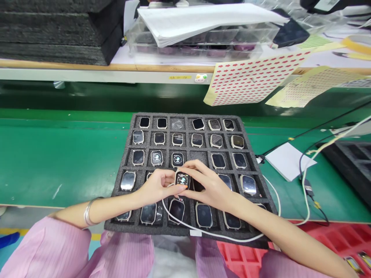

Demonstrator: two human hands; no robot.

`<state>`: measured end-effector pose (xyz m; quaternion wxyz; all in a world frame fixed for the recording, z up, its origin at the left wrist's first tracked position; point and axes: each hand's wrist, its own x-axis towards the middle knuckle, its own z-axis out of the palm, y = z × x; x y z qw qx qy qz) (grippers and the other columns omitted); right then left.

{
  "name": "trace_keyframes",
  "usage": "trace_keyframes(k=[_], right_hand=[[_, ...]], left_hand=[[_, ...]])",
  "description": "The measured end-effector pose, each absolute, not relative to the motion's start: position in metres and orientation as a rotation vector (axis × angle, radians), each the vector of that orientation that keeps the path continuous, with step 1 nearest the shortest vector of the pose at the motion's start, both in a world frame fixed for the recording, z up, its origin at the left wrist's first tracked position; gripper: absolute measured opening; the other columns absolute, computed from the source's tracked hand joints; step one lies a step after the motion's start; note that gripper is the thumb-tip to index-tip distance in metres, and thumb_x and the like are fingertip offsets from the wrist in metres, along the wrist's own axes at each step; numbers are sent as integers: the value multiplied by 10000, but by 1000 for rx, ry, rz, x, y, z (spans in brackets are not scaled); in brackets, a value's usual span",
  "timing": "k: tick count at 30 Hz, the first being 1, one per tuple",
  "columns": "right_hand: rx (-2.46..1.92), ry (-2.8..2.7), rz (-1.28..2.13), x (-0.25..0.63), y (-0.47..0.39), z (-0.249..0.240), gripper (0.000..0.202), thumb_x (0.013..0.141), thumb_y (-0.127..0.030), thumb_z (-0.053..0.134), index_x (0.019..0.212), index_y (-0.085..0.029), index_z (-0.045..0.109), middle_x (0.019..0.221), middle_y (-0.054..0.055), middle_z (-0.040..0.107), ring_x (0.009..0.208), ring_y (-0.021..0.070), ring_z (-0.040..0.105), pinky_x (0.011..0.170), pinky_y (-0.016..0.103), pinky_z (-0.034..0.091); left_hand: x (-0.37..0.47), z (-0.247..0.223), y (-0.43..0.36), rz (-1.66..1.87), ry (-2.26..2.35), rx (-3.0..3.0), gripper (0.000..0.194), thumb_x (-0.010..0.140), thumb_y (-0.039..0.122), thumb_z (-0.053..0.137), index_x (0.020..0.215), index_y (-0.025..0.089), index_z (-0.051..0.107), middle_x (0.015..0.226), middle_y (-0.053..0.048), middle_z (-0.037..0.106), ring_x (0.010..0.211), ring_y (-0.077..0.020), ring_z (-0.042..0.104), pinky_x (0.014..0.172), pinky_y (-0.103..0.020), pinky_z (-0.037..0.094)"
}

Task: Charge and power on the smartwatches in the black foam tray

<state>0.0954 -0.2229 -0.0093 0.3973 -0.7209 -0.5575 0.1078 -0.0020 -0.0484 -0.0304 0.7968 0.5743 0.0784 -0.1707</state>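
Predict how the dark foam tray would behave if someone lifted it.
The foam tray is probably light for its size, though the many watches in it add weight. Being broad and foam-like, it may sag a little. Its compartments look open-topped, so tilting could let watches slide or drop out.

Left hand (159,185), right hand (211,185) close together, fingers bent in pinches; forearms (261,218) angled inward.

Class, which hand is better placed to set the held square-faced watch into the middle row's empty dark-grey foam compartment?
Probably the right hand: its fingers touch the watch and lie beside that compartment; the left hand is farther off.
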Motion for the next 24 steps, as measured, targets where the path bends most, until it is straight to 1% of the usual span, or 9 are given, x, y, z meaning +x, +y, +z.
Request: trace_keyframes(k=[3, 5, 8, 10, 12, 14, 18, 21, 24], right_hand=[[-1873, -1421, 370, 111, -228, 3, 440, 785, -348, 726, 1168, -177, 590, 1077, 97, 517, 1022, 232, 538, 885, 374, 483], [-1902, -1395, 406, 126, -233, 5, 445, 781, -358, 730, 1172, -197, 589, 1040, 77, 528, 991, 224, 550, 878, 369, 482], [-2047, -1348, 283, 147, -242, -3, 414, 813, -350, 695, 1178, -192, 580, 1029, 84, 543, 973, 242, 555, 883, 412, 471], [-2177, -1386, 186, 155, -249, -8, 414, 832, -338, 671, 1199, -176, 567, 1056, 109, 557, 988, 271, 548, 879, 451, 467], [-2263, -1484, 150, 158, -258, -6, 444, 853, -328, 643, 1248, -160, 530, 1127, 135, 562, 1043, 294, 532, 893, 467, 458], [-2330, -1569, 110, 160, -268, 2, 407, 882, -304, 603, 1252, -153, 524, 1184, 143, 561, 1086, 301, 523, 909, 467, 447], [-2508, -1683, 150, 169, -284, 15, 280, 884, -270, 600, 1127, -131, 607, 1064, 130, 616, 944, 290, 599, 825, 447, 488], [-2582, -1688, 203, 177, -288, 10, 340, 849, -284, 651, 1122, -87, 605, 1016, 140, 601, 896, 285, 609, 799, 426, 508], [-2596, -1657, 170, 179, -288, 5, 361, 826, -280, 676, 1116, -81, 596, 1012, 145, 586, 902, 295, 603, 794, 434, 511]], left_hand=[[0, -32, -49, -403, 184, 1236, 327, 654, 272, 795, 893, 110, 642, 844, -59, 702, 767, -167, 664, 747, -298, 529], [2, -31, -49, -424, 200, 1258, 291, 666, 261, 785, 868, 102, 647, 804, -65, 711, 755, -169, 674, 736, -288, 531], [3, -28, -50, -422, 223, 1285, 215, 721, 260, 738, 824, 96, 644, 780, -71, 715, 750, -166, 680, 711, -271, 537], [4, -28, -52, -417, 215, 1289, 199, 719, 242, 740, 816, 101, 638, 804, -65, 716, 758, -158, 677, 714, -263, 538], [4, -29, -53, -418, 192, 1279, 215, 717, 233, 742, 856, 109, 635, 867, -64, 715, 794, -160, 674, 711, -257, 538], [4, -31, -53, -421, 174, 1268, 253, 724, 237, 738, 914, 114, 625, 920, -73, 708, 854, -176, 670, 705, -256, 537], [4, -35, -53, -413, 148, 1285, 296, 753, 245, 715, 988, 107, 599, 915, -85, 696, 881, -188, 669, 703, -256, 531], [5, -33, -54, -405, 138, 1279, 306, 776, 252, 691, 1026, 106, 590, 931, -85, 680, 863, -183, 669, 700, -261, 533], [6, -31, -55, -393, 141, 1263, 322, 761, 242, 704, 1032, 112, 589, 934, -75, 666, 854, -174, 661, 689, -255, 532]])
